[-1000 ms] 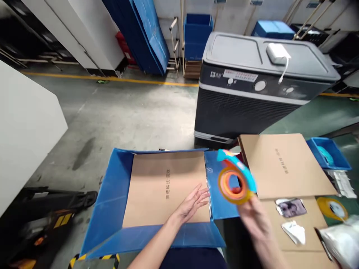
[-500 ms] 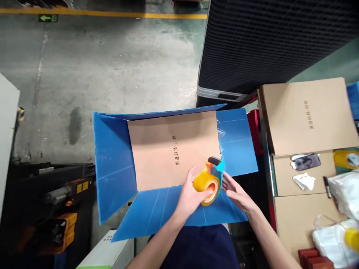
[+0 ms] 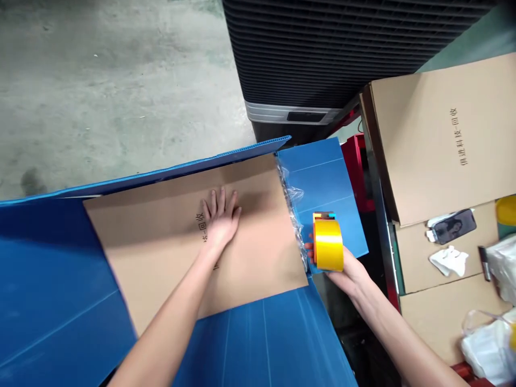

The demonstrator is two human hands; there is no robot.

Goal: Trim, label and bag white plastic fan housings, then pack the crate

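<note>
A brown cardboard box [image 3: 169, 252] lies inside a big blue corrugated plastic crate with its flaps [image 3: 52, 290] spread out. My left hand [image 3: 220, 217] rests flat on the cardboard top, fingers stretched, next to a line of printed characters. My right hand [image 3: 346, 271] grips a tape dispenser [image 3: 327, 242] with a yellow roll. It is held at the right edge of the cardboard, over the right blue flap [image 3: 326, 188], where crumpled clear tape [image 3: 293, 209] runs along the seam.
A dark louvred machine [image 3: 342, 48] stands just beyond the crate. At the right, flat cardboard boxes [image 3: 439, 134] carry a phone [image 3: 453, 226], a crumpled white scrap [image 3: 449, 260] and plastic bags [image 3: 489, 338]. Bare concrete floor [image 3: 100, 80] lies at the upper left.
My left hand let go of the tape roll and moved left to lie flat on the cardboard. My right hand carried the dispenser to the box's right edge. The view dropped closer.
</note>
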